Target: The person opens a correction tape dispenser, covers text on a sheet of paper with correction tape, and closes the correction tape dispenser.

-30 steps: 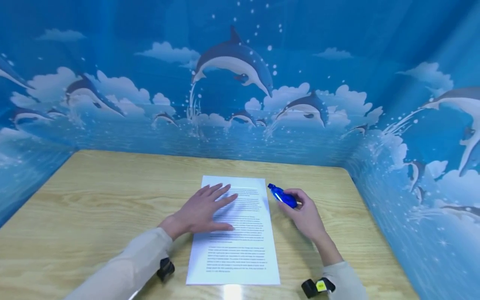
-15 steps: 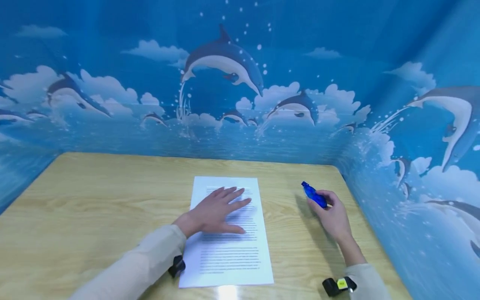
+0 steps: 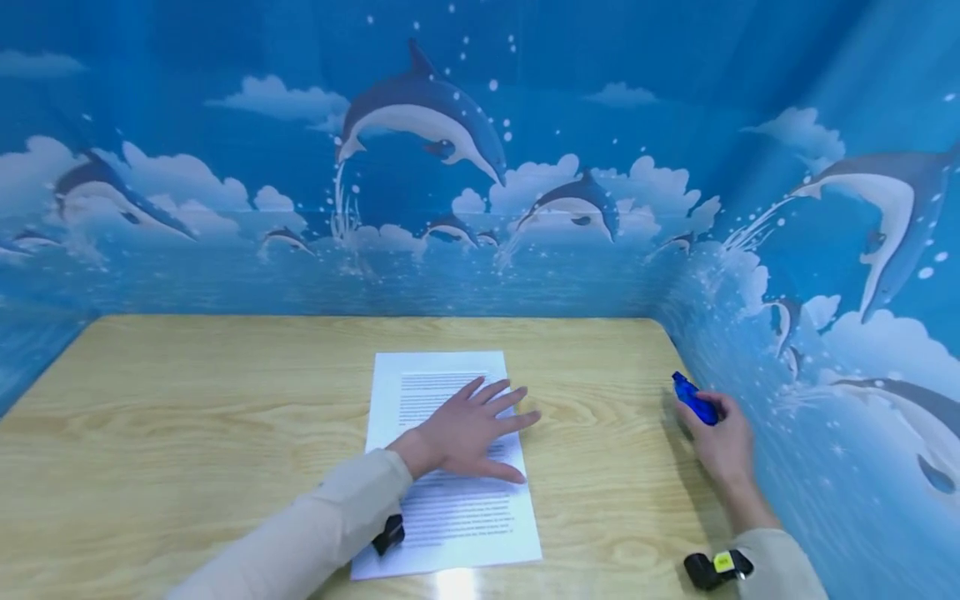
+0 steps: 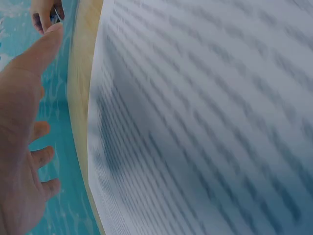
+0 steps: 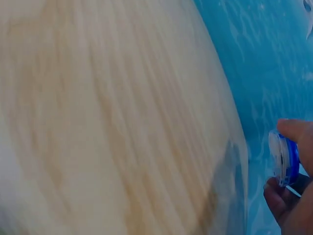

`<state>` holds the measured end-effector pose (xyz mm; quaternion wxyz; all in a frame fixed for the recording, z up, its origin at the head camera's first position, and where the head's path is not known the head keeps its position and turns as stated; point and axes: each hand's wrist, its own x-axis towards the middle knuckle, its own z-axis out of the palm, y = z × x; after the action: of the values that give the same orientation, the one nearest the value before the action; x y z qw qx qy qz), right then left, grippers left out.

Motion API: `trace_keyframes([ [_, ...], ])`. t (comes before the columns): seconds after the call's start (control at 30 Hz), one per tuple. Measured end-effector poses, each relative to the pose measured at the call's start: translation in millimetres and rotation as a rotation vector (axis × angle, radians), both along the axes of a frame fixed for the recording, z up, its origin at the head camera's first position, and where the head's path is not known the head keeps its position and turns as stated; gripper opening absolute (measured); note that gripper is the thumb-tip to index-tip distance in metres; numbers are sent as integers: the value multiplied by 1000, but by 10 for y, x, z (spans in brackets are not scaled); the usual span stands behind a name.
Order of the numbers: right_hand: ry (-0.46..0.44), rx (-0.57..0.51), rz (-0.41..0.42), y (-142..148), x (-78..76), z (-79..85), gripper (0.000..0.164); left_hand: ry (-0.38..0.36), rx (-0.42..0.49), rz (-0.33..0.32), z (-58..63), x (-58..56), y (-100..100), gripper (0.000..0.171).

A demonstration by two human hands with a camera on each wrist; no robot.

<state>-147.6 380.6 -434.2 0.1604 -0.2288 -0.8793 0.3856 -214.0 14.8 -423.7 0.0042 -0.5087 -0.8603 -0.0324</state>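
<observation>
A sheet of white printed paper point(image 3: 442, 367) lies on the wooden table. Spread above it, with straight fingers, is my left hand point(image 3: 472, 437), its fingertips reaching past the sheet's right edge. The left wrist view shows the lines of text below the thumb side of that hand point(image 4: 19, 127); whether the palm touches the paper I cannot tell. Far to the right, my right hand point(image 3: 726, 446) pinches a blue correction tape point(image 3: 696, 405) between thumb and fingers, raised near the table's right edge. Up close, the correction tape point(image 5: 287, 156) has a clear and blue plastic body.
The wooden table point(image 3: 225, 400) has a rounded far right corner. A blue dolphin-print curtain point(image 3: 420, 267) stands along the back and sides, close to my right hand. Each sleeve carries a black wrist camera point(image 3: 701, 571).
My right hand has carried the correction tape away from the paper towards the table's right edge. My left hand has slid rightward across the sheet. The head view has turned slightly right.
</observation>
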Motion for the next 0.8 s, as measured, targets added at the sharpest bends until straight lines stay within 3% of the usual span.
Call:
trace_keyframes([
  [0.37,-161,102,-37,169,29,-111,59,-26,-29,-51,64,61,261,83],
  [0.8,-212,223,-12,162,-7,-172,58,-33,-40,-42,22,47,273,86],
])
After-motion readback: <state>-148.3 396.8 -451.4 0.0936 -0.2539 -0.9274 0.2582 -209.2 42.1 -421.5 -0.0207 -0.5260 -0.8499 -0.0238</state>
